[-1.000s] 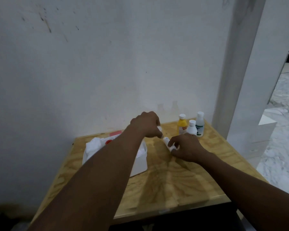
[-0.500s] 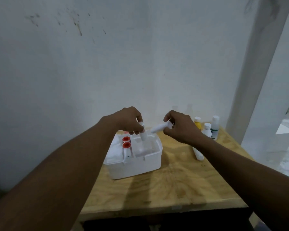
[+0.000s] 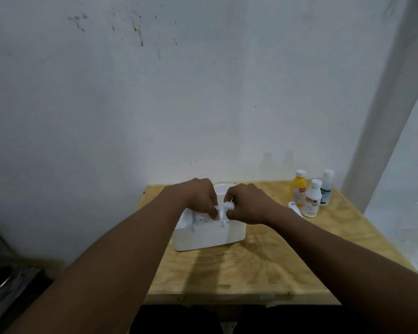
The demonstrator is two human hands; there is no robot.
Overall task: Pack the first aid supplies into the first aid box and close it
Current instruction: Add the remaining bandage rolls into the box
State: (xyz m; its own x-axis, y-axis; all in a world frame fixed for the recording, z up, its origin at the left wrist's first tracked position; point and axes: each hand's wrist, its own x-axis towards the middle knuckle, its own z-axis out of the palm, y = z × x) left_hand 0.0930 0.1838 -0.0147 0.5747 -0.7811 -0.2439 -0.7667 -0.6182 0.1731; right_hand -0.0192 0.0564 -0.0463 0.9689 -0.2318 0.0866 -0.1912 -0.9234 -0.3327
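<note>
Box (image 3: 209, 235) interior hidden by hands; bottle labels unreadable.

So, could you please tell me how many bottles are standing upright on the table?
3, all at the far right: a yellow bottle, a white bottle in front, and a clear bottle rightmost. Others may be hidden behind the hands.

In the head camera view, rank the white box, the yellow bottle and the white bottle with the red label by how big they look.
1. white box, clearly largest, though also nearer.
2. yellow bottle and white bottle with the red label: look alike, too close to rank.
</note>
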